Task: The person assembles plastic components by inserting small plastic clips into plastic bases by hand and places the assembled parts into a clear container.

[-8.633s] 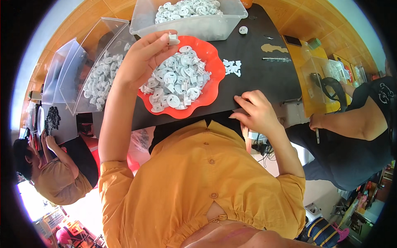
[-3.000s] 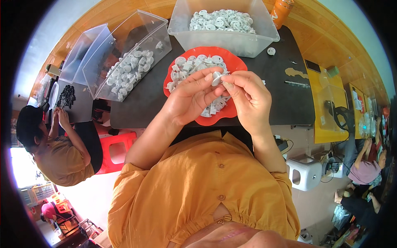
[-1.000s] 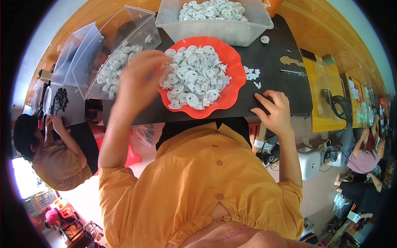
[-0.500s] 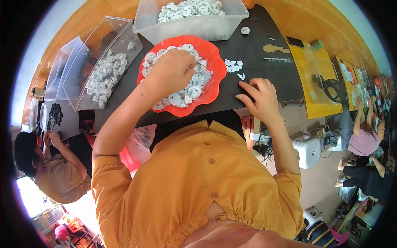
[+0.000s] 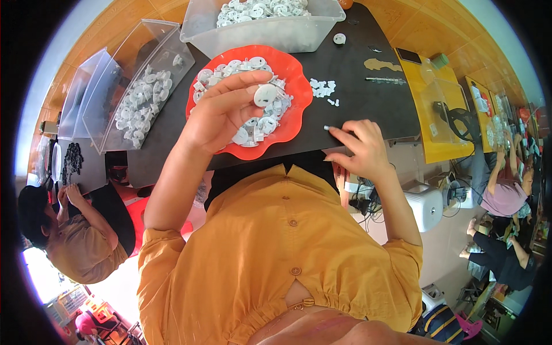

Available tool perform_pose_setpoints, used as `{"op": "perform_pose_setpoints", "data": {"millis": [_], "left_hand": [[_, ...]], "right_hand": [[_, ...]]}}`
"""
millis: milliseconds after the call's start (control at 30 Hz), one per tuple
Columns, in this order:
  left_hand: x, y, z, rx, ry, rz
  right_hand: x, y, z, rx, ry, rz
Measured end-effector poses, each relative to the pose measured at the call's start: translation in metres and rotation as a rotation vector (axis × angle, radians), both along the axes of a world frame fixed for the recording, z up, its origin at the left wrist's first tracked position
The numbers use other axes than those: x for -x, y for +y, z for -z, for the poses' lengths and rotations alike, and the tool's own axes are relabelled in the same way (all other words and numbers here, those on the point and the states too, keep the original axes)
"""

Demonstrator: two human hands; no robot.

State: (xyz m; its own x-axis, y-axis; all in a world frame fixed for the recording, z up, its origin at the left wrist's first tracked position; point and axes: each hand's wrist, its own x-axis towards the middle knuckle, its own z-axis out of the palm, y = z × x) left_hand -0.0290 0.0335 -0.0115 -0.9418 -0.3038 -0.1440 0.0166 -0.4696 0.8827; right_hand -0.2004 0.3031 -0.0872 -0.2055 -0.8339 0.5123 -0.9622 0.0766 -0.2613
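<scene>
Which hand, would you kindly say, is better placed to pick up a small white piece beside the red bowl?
Probably the right hand: it is open and close to the small white pieces, while the left hand holds a round white part over the red bowl.

Your red dish (image 5: 302, 109) is smooth, glossy plastic. Over it, your white disc (image 5: 265, 95) appears smooth plastic. Beyond it, your bin (image 5: 264, 41) is translucent, slightly hazy plastic; beneath it, your dark tabletop (image 5: 371, 106) looks matt.
</scene>
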Motion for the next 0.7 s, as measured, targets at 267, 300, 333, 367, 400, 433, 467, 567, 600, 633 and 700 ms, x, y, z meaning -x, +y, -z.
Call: {"op": "perform_pose_setpoints", "data": {"millis": [267, 300, 333, 367, 400, 433, 467, 567, 600, 633, 700], "left_hand": [[-0.005, 0.012, 0.016, -0.371, 0.125, 0.115], [-0.007, 0.016, 0.017, -0.342, 0.152, 0.112], [-0.010, 0.020, 0.018, -0.314, 0.177, 0.113], [-0.013, 0.021, 0.018, -0.310, 0.201, 0.110], [-0.015, 0.024, 0.018, -0.304, 0.204, 0.105], [-0.016, 0.026, 0.017, -0.249, 0.187, 0.062], [-0.017, 0.029, 0.017, -0.195, 0.170, 0.018], [-0.022, 0.028, 0.019, -0.056, 0.206, -0.021], [-0.023, 0.027, 0.021, 0.021, 0.238, -0.023], [-0.025, 0.028, 0.019, 0.066, 0.234, -0.049], [-0.028, 0.026, 0.018, 0.136, 0.256, -0.053]], "right_hand": [[-0.030, -0.018, -0.004, 0.259, -0.334, -0.078], [-0.038, -0.027, -0.016, 0.315, -0.493, -0.056], [-0.045, -0.035, -0.027, 0.369, -0.653, -0.032], [-0.050, -0.046, -0.035, 0.394, -0.716, -0.072], [-0.054, -0.057, -0.044, 0.396, -0.732, -0.096], [-0.058, -0.067, -0.049, 0.392, -0.832, -0.100], [-0.061, -0.076, -0.054, 0.387, -0.931, -0.105], [-0.066, -0.091, -0.065, 0.322, -0.955, -0.140], [-0.067, -0.094, -0.068, 0.289, -0.919, -0.128], [-0.068, -0.096, -0.071, 0.281, -0.913, -0.136], [-0.071, -0.099, -0.074, 0.273, -0.884, -0.124]]}}
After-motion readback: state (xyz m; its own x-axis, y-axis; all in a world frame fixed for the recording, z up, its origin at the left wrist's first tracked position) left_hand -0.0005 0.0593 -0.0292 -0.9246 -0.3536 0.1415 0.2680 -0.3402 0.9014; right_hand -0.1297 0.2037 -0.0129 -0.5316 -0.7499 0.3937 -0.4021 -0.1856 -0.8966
